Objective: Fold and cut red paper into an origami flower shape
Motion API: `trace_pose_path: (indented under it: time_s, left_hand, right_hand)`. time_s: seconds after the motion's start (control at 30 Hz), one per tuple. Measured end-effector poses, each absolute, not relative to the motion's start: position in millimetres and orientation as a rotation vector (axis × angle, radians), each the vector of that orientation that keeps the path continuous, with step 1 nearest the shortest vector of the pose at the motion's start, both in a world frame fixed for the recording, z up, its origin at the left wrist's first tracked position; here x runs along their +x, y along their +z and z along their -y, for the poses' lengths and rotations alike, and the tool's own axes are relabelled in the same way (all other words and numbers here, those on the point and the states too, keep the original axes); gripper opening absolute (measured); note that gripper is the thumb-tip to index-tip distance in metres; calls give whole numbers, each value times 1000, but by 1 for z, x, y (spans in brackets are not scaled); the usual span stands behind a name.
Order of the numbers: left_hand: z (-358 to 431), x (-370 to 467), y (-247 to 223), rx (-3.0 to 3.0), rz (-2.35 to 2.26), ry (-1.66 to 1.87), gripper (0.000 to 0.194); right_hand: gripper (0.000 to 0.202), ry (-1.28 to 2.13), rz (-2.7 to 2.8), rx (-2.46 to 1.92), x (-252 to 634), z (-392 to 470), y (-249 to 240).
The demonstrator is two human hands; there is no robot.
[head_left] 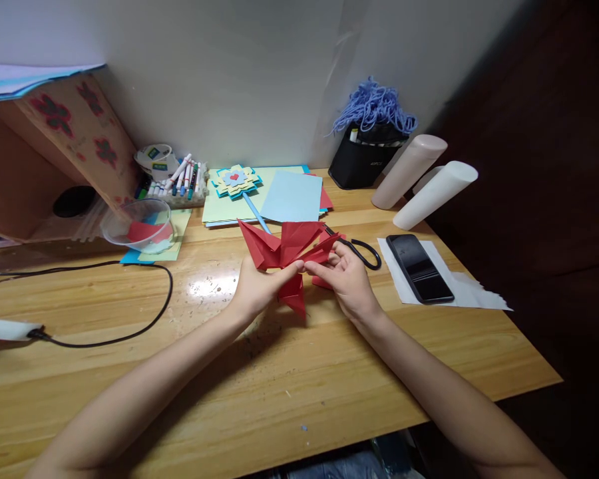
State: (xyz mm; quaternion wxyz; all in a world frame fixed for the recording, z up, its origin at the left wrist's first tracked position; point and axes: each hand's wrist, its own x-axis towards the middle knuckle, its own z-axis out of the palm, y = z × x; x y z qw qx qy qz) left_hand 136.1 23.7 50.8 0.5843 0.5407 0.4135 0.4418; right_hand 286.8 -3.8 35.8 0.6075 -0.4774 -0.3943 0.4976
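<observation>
Between my two hands is a folded red paper flower with several pointed petals, held above the table. My left hand grips it from the left, the thumb pressed near its centre and the other fingers hidden behind it. On the other side, my right hand pinches a right-hand petal between thumb and fingers. The two thumb tips almost meet. Just behind my right hand lie black-handled scissors, partly covered by the hand and the red paper. More red paper shows under the right hand.
Coloured paper sheets lie behind, with a layered paper flower on a blue stem. A phone rests on white paper at right, near two upright cylinders. Leftward are a plastic bowl, markers and a cable.
</observation>
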Motion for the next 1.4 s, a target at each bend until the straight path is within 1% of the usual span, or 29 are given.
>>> trace_pose_path:
  time_s: [0.2, 0.37, 0.53, 0.63, 0.77, 0.97, 1.17, 1.27, 1.4]
  left_hand:
    - [-26, 136, 49, 1271, -947, 1022, 32]
    - [-32, 133, 51, 1230, -970, 949, 33]
    - [-42, 127, 53, 1285, -977, 862, 34]
    - [-44, 124, 55, 1303, -972, 810, 37]
    - [-43, 123, 57, 1269, -951, 728, 36]
    - [-40, 126, 59, 1168, -905, 640, 32]
    - [-38, 127, 58, 1118, -951, 618, 25]
    - [-38, 125, 59, 1111, -930, 619, 22]
    - [-39, 124, 61, 1123, -914, 605, 21]
  right_hand:
    - [39, 1162, 909, -1106, 287, 5, 38]
    - [24, 1211, 896, -1089, 292, 4, 35]
    - [22, 1260, 880, -1104, 296, 3, 37]
    - [22, 1273, 1001, -1137, 300, 3, 41]
    - [22, 1160, 1160, -1221, 303, 4, 45]
    - [18, 925, 1133, -1274, 300, 7, 51]
    - [16, 922, 1180, -1245, 298, 8, 48]
    - [16, 899, 1316, -1213, 302, 9, 48]
    - [19, 762, 1585, -1181, 311, 9, 53]
